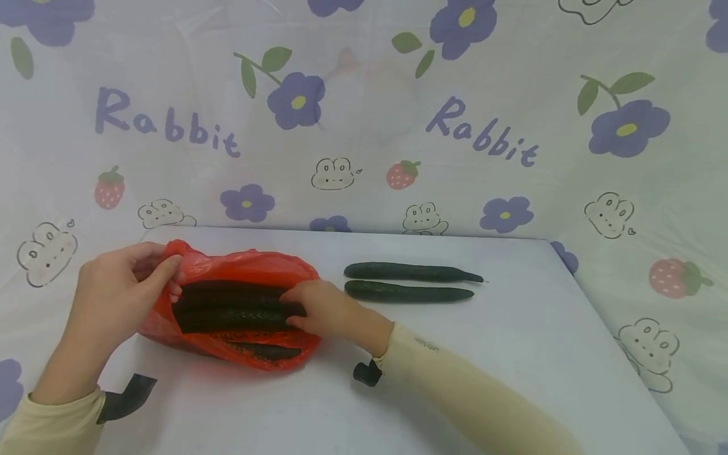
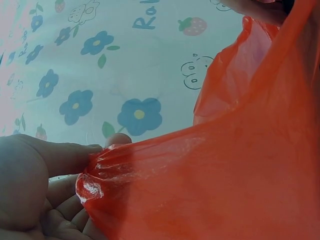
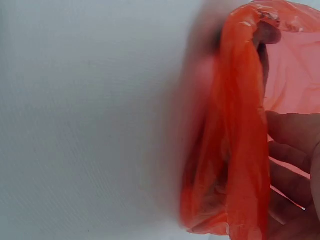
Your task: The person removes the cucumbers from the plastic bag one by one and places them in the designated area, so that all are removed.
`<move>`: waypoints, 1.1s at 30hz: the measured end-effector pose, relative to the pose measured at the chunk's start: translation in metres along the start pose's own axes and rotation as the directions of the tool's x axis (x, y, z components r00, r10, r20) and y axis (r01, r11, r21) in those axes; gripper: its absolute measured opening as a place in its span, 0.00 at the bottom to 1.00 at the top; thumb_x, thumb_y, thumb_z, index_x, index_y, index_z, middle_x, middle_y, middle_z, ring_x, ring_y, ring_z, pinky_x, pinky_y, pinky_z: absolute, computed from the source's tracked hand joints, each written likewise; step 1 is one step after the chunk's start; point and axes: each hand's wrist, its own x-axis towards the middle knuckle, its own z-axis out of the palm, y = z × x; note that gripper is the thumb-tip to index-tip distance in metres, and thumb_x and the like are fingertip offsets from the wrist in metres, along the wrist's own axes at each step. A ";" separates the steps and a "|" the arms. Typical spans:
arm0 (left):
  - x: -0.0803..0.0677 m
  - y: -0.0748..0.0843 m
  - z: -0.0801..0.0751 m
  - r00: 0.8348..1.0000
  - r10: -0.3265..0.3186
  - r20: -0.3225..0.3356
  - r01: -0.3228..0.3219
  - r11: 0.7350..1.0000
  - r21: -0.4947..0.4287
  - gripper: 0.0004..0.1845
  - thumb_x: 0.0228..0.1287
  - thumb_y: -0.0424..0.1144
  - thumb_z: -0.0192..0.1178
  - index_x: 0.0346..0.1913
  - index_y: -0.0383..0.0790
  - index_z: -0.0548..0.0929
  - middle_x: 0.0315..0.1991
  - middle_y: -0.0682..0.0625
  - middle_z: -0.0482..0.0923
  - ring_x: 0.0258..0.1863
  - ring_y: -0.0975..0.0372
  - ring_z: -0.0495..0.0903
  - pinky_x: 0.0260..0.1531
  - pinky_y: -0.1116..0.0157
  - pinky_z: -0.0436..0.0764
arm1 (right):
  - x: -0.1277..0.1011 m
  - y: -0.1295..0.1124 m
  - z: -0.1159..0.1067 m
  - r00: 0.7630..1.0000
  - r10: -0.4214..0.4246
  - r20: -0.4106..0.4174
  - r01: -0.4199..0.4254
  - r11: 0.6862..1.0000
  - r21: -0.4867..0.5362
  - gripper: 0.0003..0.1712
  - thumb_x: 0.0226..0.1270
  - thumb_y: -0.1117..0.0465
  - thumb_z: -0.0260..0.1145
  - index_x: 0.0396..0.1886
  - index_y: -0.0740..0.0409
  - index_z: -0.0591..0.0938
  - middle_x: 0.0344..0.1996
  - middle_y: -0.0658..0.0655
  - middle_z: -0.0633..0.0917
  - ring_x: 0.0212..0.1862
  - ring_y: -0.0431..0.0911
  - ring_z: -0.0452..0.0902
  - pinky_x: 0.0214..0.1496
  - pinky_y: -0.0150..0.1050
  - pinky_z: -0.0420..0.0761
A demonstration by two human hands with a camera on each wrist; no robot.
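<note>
Beside the red bag (image 1: 239,268) of three cucumbers (image 1: 233,309), two cucumbers (image 1: 409,282) lie

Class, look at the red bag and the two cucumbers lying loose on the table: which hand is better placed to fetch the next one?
Probably the right hand: it lies nearer the cucumbers, while the left hand pinches the red bag open.

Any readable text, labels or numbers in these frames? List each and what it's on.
"Rabbit" – printed in purple on the backdrop cloth, left of centre.
"Rabbit" – same cloth, right of centre.
"Ro" – start of the same word, cut off at the top of the left wrist view.
Small print on the right sleeve near the wrist: too small to read.
Red bag and cucumbers: no text visible.
</note>
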 end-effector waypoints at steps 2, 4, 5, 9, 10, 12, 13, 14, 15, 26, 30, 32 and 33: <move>0.000 0.001 0.000 1.000 0.007 -0.004 -0.007 1.000 0.001 0.13 0.73 0.45 0.63 0.45 0.39 0.87 0.26 0.52 0.85 0.22 0.67 0.84 0.39 0.69 0.70 | 0.001 0.000 0.002 1.000 0.006 0.005 -0.006 1.000 -0.019 0.24 0.67 0.55 0.73 0.61 0.54 0.83 0.50 0.49 0.86 0.53 0.41 0.80 0.61 0.35 0.77; 0.000 0.001 0.000 1.000 0.011 -0.009 -0.011 1.000 0.003 0.12 0.73 0.45 0.63 0.44 0.39 0.87 0.26 0.53 0.85 0.22 0.67 0.84 0.39 0.68 0.70 | 0.002 0.001 0.003 1.000 -0.001 0.003 0.002 0.999 -0.038 0.23 0.67 0.55 0.73 0.60 0.54 0.84 0.49 0.49 0.86 0.51 0.41 0.80 0.60 0.34 0.77; 0.000 0.001 0.000 1.000 0.013 -0.009 -0.013 1.000 0.002 0.12 0.73 0.45 0.63 0.44 0.39 0.87 0.26 0.53 0.85 0.22 0.68 0.84 0.39 0.68 0.70 | 0.003 0.001 0.004 1.000 -0.006 0.002 0.006 0.999 -0.047 0.22 0.67 0.55 0.73 0.59 0.54 0.84 0.47 0.49 0.86 0.50 0.41 0.80 0.59 0.34 0.77; 0.000 0.001 0.001 1.000 0.009 -0.005 -0.009 1.000 0.001 0.12 0.73 0.45 0.63 0.44 0.39 0.87 0.26 0.53 0.85 0.22 0.68 0.84 0.39 0.68 0.70 | 0.005 0.000 0.008 1.000 -0.009 0.012 0.009 0.997 -0.071 0.19 0.67 0.56 0.73 0.56 0.53 0.86 0.43 0.48 0.84 0.46 0.40 0.78 0.56 0.33 0.78; 0.001 0.001 0.000 1.000 0.007 -0.002 -0.007 1.000 0.001 0.12 0.73 0.45 0.63 0.45 0.39 0.87 0.26 0.53 0.85 0.23 0.68 0.84 0.39 0.68 0.70 | 0.005 0.000 0.010 1.000 -0.003 0.019 0.004 0.997 -0.075 0.18 0.67 0.56 0.73 0.55 0.53 0.86 0.42 0.48 0.83 0.46 0.39 0.77 0.55 0.32 0.78; 0.001 0.002 0.000 1.000 0.004 0.001 -0.004 1.000 0.002 0.13 0.73 0.45 0.63 0.45 0.38 0.87 0.26 0.53 0.85 0.23 0.67 0.84 0.39 0.68 0.70 | 0.005 -0.001 0.012 0.999 0.015 0.037 -0.012 0.996 -0.084 0.18 0.67 0.56 0.72 0.56 0.52 0.86 0.41 0.47 0.83 0.45 0.39 0.76 0.54 0.32 0.78; 0.001 0.002 0.000 1.000 0.003 0.001 -0.003 1.000 0.003 0.13 0.73 0.45 0.63 0.45 0.38 0.87 0.26 0.52 0.85 0.23 0.67 0.84 0.39 0.68 0.70 | 0.005 -0.002 0.013 0.999 0.025 0.045 -0.021 0.996 -0.090 0.19 0.67 0.56 0.72 0.56 0.52 0.86 0.41 0.47 0.82 0.45 0.39 0.76 0.54 0.32 0.78; 0.001 0.002 0.000 1.000 0.003 0.002 -0.003 1.000 0.003 0.13 0.73 0.45 0.63 0.45 0.38 0.87 0.26 0.52 0.85 0.23 0.67 0.84 0.39 0.68 0.70 | 0.005 -0.003 0.013 0.998 0.034 0.052 -0.029 0.995 -0.097 0.19 0.67 0.56 0.73 0.57 0.51 0.86 0.41 0.47 0.82 0.45 0.39 0.76 0.54 0.32 0.78; 0.001 0.002 0.000 1.000 0.003 0.003 -0.003 1.000 0.003 0.13 0.73 0.45 0.63 0.45 0.38 0.87 0.26 0.52 0.85 0.23 0.67 0.84 0.39 0.68 0.70 | 0.005 -0.005 0.013 0.997 0.043 0.057 -0.037 0.994 -0.101 0.20 0.67 0.56 0.73 0.57 0.51 0.85 0.42 0.47 0.82 0.45 0.38 0.76 0.54 0.32 0.78; 0.000 0.003 -0.001 1.000 -0.002 0.004 0.002 1.000 0.009 0.12 0.73 0.46 0.63 0.44 0.39 0.87 0.26 0.52 0.85 0.22 0.67 0.83 0.40 0.68 0.69 | 0.013 -0.021 0.016 0.994 0.069 0.082 -0.051 0.978 -0.203 0.10 0.65 0.51 0.74 0.43 0.46 0.85 0.28 0.42 0.80 0.33 0.37 0.75 0.46 0.31 0.80; -0.001 0.004 -0.003 1.000 0.012 -0.006 -0.012 1.000 -0.002 0.11 0.73 0.45 0.63 0.43 0.40 0.87 0.26 0.53 0.85 0.22 0.68 0.83 0.38 0.71 0.70 | 0.014 -0.022 0.019 0.992 0.096 0.086 -0.076 0.976 -0.203 0.10 0.65 0.50 0.74 0.41 0.45 0.84 0.25 0.41 0.79 0.31 0.37 0.76 0.46 0.32 0.81; -0.001 0.004 -0.003 1.000 0.011 -0.013 -0.012 1.000 -0.006 0.11 0.73 0.45 0.63 0.42 0.41 0.87 0.25 0.54 0.85 0.21 0.69 0.83 0.38 0.72 0.70 | 0.014 -0.023 0.019 0.991 0.104 0.083 -0.085 0.974 -0.210 0.11 0.66 0.49 0.74 0.42 0.45 0.84 0.25 0.41 0.79 0.31 0.38 0.76 0.46 0.33 0.81; -0.002 0.004 -0.003 1.000 0.010 -0.014 -0.010 1.000 -0.006 0.11 0.73 0.46 0.63 0.42 0.41 0.87 0.25 0.54 0.85 0.22 0.69 0.83 0.38 0.72 0.70 | 0.015 -0.024 0.019 0.990 0.110 0.083 -0.091 0.973 -0.210 0.11 0.66 0.49 0.74 0.42 0.45 0.84 0.25 0.41 0.79 0.31 0.38 0.75 0.45 0.33 0.81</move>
